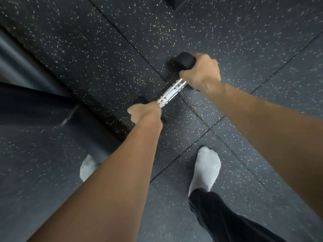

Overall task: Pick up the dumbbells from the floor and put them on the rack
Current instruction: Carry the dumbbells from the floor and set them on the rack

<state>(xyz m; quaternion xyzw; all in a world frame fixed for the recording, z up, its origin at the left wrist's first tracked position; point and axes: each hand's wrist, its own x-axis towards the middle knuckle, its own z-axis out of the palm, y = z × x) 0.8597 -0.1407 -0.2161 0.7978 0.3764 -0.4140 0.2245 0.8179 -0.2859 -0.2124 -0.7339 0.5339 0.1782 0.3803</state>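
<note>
Item I log: one dumbbell (172, 92), black blocky heads on a knurled, ringed silver handle. It lies diagonally, far head toward upper right, near head toward lower left, over a seam of the speckled dark floor (108, 55). Each head is largely covered by a hand. Whether it rests on the floor or is lifted, I cannot tell. Rack: I identify none with certainty.

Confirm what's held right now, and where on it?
One dumbbell, held with both hands: the right hand on the far black head, the left hand on the near head. The knurled handle is bare.
</note>
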